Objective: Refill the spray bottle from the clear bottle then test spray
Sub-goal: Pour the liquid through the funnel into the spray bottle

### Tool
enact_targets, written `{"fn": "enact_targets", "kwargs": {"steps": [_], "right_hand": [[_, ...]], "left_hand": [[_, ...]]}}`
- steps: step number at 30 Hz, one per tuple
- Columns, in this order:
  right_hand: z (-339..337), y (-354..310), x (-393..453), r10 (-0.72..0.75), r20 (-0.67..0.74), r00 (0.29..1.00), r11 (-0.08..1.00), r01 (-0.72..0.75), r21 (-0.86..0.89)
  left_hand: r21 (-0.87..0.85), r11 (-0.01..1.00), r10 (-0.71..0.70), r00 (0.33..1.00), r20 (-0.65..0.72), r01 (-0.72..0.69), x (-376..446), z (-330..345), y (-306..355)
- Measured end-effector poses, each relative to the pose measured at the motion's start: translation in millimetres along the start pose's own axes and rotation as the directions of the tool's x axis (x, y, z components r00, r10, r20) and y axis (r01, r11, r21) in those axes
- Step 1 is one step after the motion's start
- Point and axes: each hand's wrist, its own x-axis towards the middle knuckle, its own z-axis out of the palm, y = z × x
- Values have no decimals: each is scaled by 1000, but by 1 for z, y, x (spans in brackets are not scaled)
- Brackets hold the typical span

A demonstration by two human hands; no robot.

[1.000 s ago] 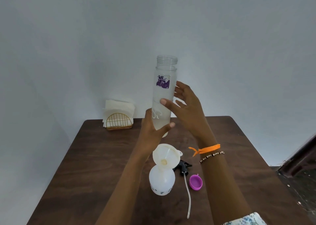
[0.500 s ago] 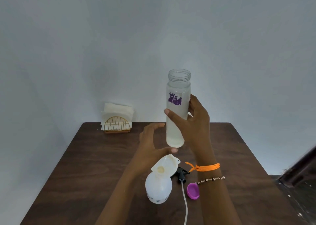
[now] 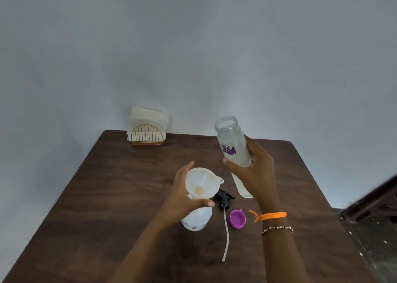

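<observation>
Gripping clear bottle (image 3: pixel 233 148), right hand (image 3: pixel 255 173); left hand (image 3: pixel 182 199) wraps spray bottle (image 3: pixel 196 218) neck under funnel (image 3: pixel 202 182). Trigger head (image 3: pixel 224 199), purple cap (image 3: pixel 237 218) between, napkin holder (image 3: pixel 147 135) far on counter (image 3: pixel 107 196).

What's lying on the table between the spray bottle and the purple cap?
The black trigger sprayer head with its dip tube, shown in the head view.

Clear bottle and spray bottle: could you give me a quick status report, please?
Right hand grips clear bottle, uncapped, upright. Left hand steadies spray bottle, funnel seated. Sprayer head and purple cap on table, not obstructing.
</observation>
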Motion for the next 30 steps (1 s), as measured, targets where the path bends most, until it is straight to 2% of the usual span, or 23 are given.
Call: {"fn": "enact_targets", "kwargs": {"steps": [8, 14, 23, 30], "right_hand": [[0, 27, -25, 53, 27, 998, 999, -53, -7], [2, 46, -43, 130, -12, 991, 989, -130, -77], [7, 56, -61, 19, 0, 1000, 979, -19, -205], [10, 56, -65, -1, 1, 1000, 947, 1, -322]], "left_hand": [[-99, 995, 17, 998, -55, -22, 0, 6, -9], [-75, 996, 44, 993, -107, -53, -1, 10, -11], [-65, 996, 49, 991, -128, -58, 1, 10, -15], [-99, 993, 56, 993, -106, -67, 1, 11, -17]]}}
